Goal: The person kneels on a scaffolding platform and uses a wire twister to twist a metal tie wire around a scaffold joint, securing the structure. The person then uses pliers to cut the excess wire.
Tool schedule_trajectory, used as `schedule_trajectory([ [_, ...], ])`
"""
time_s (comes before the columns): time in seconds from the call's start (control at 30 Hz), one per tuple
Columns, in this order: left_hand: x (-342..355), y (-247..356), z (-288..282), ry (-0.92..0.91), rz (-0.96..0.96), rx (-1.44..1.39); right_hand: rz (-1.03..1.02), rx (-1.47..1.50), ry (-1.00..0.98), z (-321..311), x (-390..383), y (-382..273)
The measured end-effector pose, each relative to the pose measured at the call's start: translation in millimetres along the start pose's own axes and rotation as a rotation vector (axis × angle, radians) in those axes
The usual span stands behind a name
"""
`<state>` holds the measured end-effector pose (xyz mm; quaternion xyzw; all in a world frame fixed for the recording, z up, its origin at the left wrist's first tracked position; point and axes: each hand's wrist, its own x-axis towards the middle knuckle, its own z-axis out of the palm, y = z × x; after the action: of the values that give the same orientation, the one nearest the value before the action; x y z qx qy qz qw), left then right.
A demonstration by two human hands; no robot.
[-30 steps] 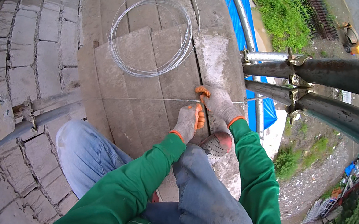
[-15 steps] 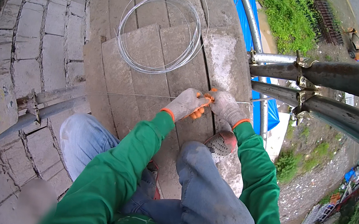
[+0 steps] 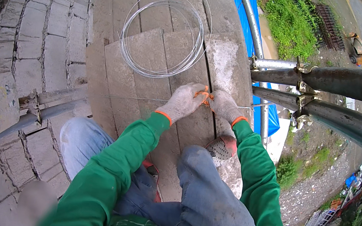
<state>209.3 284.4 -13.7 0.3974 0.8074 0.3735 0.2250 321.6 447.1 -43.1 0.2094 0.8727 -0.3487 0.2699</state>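
An outdoor building site is showing here, up on a scaffold. Dusty boards are running alongside rough block masonry, metal tubes are jutting out past the edge with clamps gripping them, and blue sheeting is hanging there. Below, a mixer is standing near weeds.

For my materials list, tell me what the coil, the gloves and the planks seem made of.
Coil: likely metal wire, silvery, with thin, glinting loops.
Gloves: seemingly knit fabric, matte and pale, by their snug cuffs; the orange areas may be rubber coating.
Planks: probably wood, rough, dusty, in long boards; grime leaves it open.
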Motion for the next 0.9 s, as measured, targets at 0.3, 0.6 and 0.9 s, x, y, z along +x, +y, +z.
schedule_trajectory([
  [0.3, 10, -38, 41, -0.289, -0.614, -0.440, 0.065, -0.066, 0.049, 20, 8, -8],
  [0.6, 14, -31, 55, -0.379, 0.001, 0.510, 0.011, 0.433, 0.365, 30, -27, -7],
  [0.9, 47, -57, 76, -0.699, -0.181, 0.418, -0.336, -0.347, 0.480, 53, -54, 6],
])
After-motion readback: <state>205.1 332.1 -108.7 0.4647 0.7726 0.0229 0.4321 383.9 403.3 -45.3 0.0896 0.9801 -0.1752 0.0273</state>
